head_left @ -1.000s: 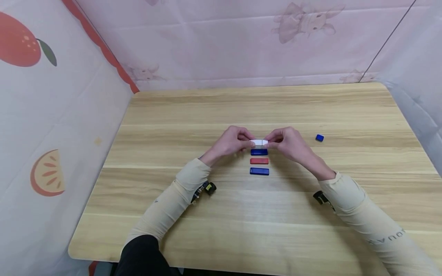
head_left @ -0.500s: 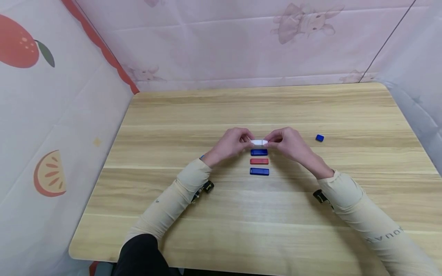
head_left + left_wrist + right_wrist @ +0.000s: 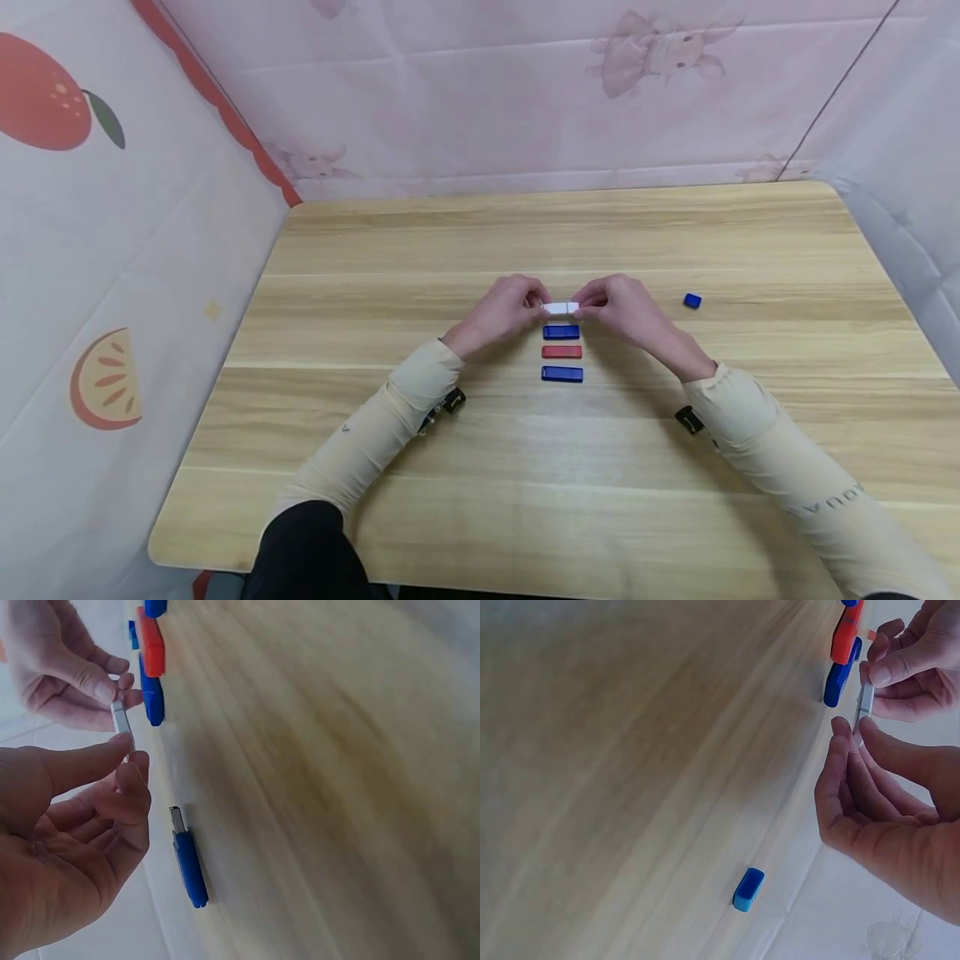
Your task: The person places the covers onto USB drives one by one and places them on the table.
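Note:
My left hand (image 3: 508, 307) and right hand (image 3: 621, 310) pinch opposite ends of a white USB flash drive (image 3: 560, 308) between thumbs and fingers. A seam near its right end shows in the head view; the fingertips cover both ends. Just in front lie, in a row, a blue flash drive (image 3: 561, 332), a red flash drive (image 3: 562, 352) and another blue flash drive (image 3: 562, 374). Below my left hand, in the left wrist view, a blue flash drive (image 3: 191, 866) lies with its metal plug bare. A loose blue cap (image 3: 748, 889) lies beyond my right hand.
The wooden table (image 3: 480, 467) has rounded corners and meets a pink cloth wall (image 3: 480, 108) at the back. A white cloth wall (image 3: 172, 250) with fruit prints stands on the left. Small black cameras hang at both wrists.
Both hands keep hold of the white flash drive, which has shifted very slightly away from the row. The head view has moved a little. The things on the table stay put.

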`<state>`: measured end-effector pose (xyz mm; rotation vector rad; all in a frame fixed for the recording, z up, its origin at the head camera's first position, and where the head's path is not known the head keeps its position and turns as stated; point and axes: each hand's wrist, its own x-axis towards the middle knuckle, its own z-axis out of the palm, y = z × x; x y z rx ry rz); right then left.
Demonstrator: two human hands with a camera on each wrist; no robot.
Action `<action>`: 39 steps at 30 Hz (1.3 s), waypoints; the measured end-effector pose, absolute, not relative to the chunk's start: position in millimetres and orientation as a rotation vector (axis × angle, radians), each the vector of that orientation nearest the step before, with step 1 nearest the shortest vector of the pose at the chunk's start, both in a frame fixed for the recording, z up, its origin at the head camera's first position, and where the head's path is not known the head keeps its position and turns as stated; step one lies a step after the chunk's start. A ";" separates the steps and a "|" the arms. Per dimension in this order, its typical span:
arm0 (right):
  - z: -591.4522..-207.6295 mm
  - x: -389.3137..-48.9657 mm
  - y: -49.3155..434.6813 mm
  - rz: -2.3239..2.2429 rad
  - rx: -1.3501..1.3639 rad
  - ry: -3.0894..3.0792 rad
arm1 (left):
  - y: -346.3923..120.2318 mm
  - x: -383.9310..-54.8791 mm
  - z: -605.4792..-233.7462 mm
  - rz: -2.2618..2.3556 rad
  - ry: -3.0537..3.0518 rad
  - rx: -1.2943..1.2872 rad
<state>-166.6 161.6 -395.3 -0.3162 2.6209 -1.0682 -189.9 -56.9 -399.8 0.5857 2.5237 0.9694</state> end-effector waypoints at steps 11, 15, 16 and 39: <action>-402.9 -174.5 158.8 -1.001 -0.338 2.608 | -49.1 -189.6 -397.7 0.824 2.572 0.605; -404.3 -175.2 158.8 -0.991 -0.342 2.605 | -47.4 -189.7 -397.9 0.799 2.575 0.613; -404.2 -175.3 158.7 -0.987 -0.343 2.605 | -47.1 -189.8 -398.3 0.795 2.576 0.613; -402.1 -173.5 160.2 -0.980 -0.318 2.594 | -59.0 -193.1 -392.8 0.802 2.636 0.632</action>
